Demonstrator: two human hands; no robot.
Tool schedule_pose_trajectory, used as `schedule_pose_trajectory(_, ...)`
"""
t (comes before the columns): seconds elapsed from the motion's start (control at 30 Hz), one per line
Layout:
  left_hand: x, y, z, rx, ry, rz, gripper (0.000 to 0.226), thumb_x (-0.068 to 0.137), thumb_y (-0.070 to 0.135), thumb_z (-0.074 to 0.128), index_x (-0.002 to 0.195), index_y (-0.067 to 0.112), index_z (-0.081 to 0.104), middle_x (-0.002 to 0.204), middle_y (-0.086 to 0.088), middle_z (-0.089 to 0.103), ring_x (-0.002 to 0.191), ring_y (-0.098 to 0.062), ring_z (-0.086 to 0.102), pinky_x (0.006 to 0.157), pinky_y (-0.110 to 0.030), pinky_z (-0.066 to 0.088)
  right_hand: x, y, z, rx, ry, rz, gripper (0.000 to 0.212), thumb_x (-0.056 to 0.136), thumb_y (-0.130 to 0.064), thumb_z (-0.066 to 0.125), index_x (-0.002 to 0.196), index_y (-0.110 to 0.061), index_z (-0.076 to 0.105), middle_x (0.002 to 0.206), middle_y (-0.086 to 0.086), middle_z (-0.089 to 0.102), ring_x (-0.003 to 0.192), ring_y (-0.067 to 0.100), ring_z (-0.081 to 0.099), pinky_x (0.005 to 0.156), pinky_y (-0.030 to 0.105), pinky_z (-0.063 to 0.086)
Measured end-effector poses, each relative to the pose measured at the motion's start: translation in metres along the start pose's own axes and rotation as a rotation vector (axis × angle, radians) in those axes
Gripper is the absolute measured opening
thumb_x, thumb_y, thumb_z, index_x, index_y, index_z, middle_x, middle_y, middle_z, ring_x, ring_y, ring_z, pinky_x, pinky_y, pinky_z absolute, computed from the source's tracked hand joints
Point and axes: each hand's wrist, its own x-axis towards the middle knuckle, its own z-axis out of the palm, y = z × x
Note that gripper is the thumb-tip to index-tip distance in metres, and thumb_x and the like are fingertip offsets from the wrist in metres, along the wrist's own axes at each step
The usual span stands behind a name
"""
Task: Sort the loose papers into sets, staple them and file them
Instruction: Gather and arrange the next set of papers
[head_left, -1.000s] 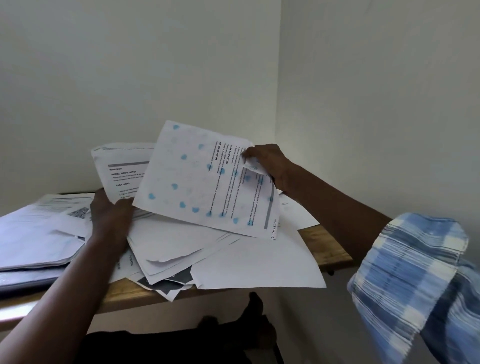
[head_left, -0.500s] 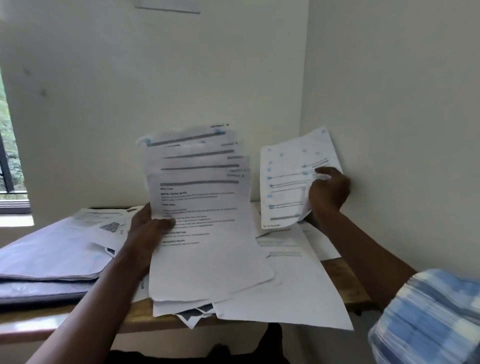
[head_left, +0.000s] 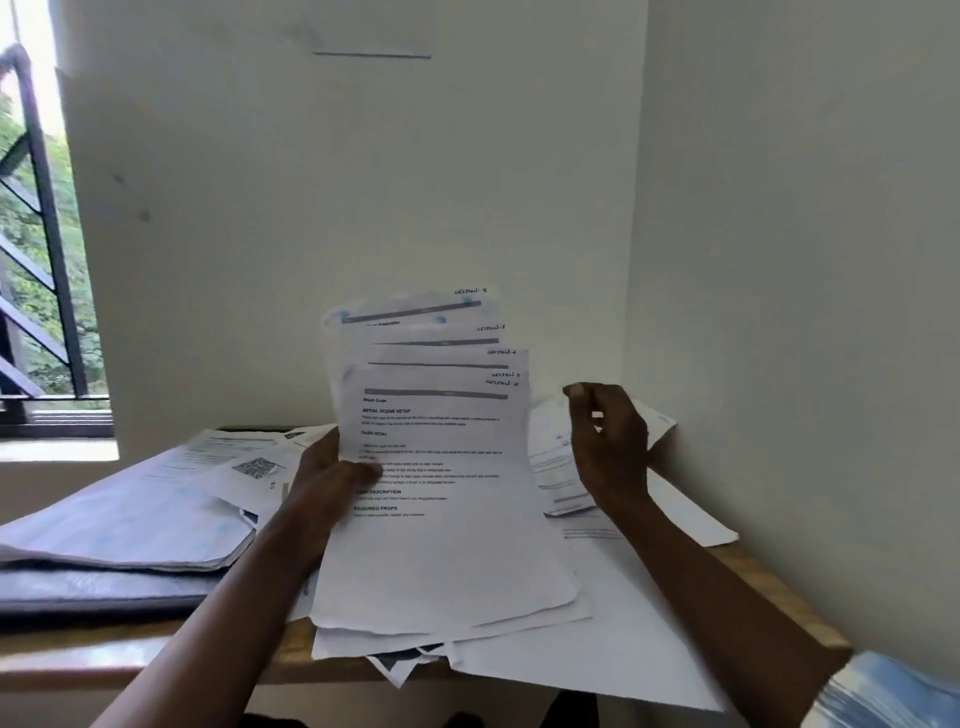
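Note:
My left hand grips a fanned stack of printed sheets by its left edge and holds it upright over the table; handwritten section labels show at the sheets' top right corners. My right hand hovers to the right of the stack with its fingers loosely curled and nothing visibly pinched. Behind it a blue-dotted sheet lies tilted against the right wall. More loose papers lie spread under the stack and overhang the table's front edge.
A dark folder lies on the table's left side with a pile of papers on top of it. The wooden table is set into a corner, with walls behind and to the right. A barred window is at the far left.
My right hand carried the blue-dotted sheet off the stack to the right wall and lowered it there; its grip has loosened. My left hand has tipped the remaining stack upright.

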Motion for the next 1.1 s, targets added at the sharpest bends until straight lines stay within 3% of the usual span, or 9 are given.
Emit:
schedule_pose_trajectory(0.27,-0.009,0.005,0.004,0.036,-0.037,-0.017,0.048,0.08,-0.023,0.057,0.121,0.001,0.068,0.101,-0.012,0.079,0.086,-0.03,0.076,0.064,-0.029,0.057,-0.016,-0.002,0.01,0.04,-0.246,-0.084,0.016,0.089,-0.037,0.072,0.099,-0.025,0.068,0.087,-0.011,0.071,0.088,0.009,0.068,0.071,0.038,0.056)
schedule_pose_trajectory(0.43,-0.009,0.005,0.004,0.07,-0.056,-0.03,0.048,0.08,-0.024,0.059,0.119,0.002,0.068,0.092,-0.004,0.08,0.074,-0.019,0.076,0.059,-0.025,0.057,-0.02,-0.006,0.007,0.072,-0.294,-0.133,0.021,0.088,-0.04,0.076,0.087,-0.02,0.071,0.084,-0.009,0.069,0.08,0.01,0.066,0.063,0.031,0.051)
schedule_pose_trajectory(0.53,-0.007,0.003,0.003,0.057,-0.06,-0.034,0.05,0.079,-0.023,0.059,0.123,0.001,0.068,0.102,-0.012,0.079,0.082,-0.027,0.076,0.067,-0.031,0.057,-0.022,-0.017,0.005,0.34,-0.415,0.072,0.048,0.098,-0.047,0.057,0.079,-0.007,0.076,0.084,0.004,0.076,0.089,0.018,0.072,0.06,0.032,0.052)
schedule_pose_trajectory(0.6,-0.006,0.002,0.002,0.056,-0.059,-0.036,0.05,0.08,-0.023,0.058,0.123,0.001,0.067,0.104,-0.014,0.079,0.086,-0.031,0.075,0.068,-0.032,0.057,-0.022,-0.022,0.007,0.466,-0.425,0.244,0.043,0.108,-0.036,0.051,0.09,-0.004,0.074,0.081,0.013,0.075,0.072,0.026,0.071,0.058,0.035,0.052)
schedule_pose_trajectory(0.67,-0.007,0.002,0.003,0.069,-0.059,-0.031,0.048,0.081,-0.023,0.058,0.121,0.001,0.068,0.103,-0.013,0.079,0.089,-0.033,0.075,0.068,-0.031,0.057,-0.021,-0.021,0.007,0.406,-0.387,0.249,0.012,0.104,-0.021,0.06,0.114,-0.017,0.064,0.078,0.01,0.073,0.06,0.026,0.068,0.055,0.034,0.051)
schedule_pose_trajectory(0.73,-0.008,0.003,0.003,0.073,-0.064,-0.032,0.047,0.081,-0.023,0.058,0.12,0.002,0.068,0.104,-0.012,0.079,0.086,-0.028,0.075,0.067,-0.03,0.057,-0.021,-0.013,0.007,0.258,-0.387,0.153,0.047,0.096,-0.018,0.07,0.136,-0.033,0.051,0.077,0.001,0.073,0.064,0.023,0.072,0.058,0.034,0.055)
schedule_pose_trajectory(0.8,-0.008,0.004,0.004,0.071,-0.066,-0.037,0.047,0.081,-0.023,0.057,0.119,0.002,0.068,0.099,-0.009,0.079,0.079,-0.023,0.076,0.063,-0.027,0.058,-0.022,-0.009,0.006,0.07,-0.38,0.053,0.061,0.091,-0.027,0.074,0.142,-0.042,0.044,0.075,-0.008,0.072,0.069,0.018,0.072,0.067,0.036,0.057)
schedule_pose_trajectory(0.93,-0.01,0.005,0.005,0.052,-0.063,-0.043,0.048,0.08,-0.024,0.057,0.121,-0.001,0.067,0.097,-0.01,0.079,0.072,-0.019,0.076,0.056,-0.025,0.058,-0.024,-0.012,0.006,-0.236,-0.226,-0.144,0.035,0.093,-0.038,0.071,0.126,-0.031,0.062,0.076,-0.016,0.067,0.072,0.014,0.068,0.068,0.035,0.053)
schedule_pose_trajectory(1.1,-0.012,0.008,0.005,0.034,-0.055,-0.046,0.047,0.081,-0.024,0.056,0.121,0.0,0.067,0.086,-0.003,0.08,0.069,-0.017,0.076,0.053,-0.024,0.058,-0.025,-0.016,0.003,-0.282,-0.039,-0.324,0.012,0.093,-0.038,0.072,0.099,-0.028,0.075,0.094,-0.011,0.058,0.068,0.009,0.061,0.057,0.029,0.046)
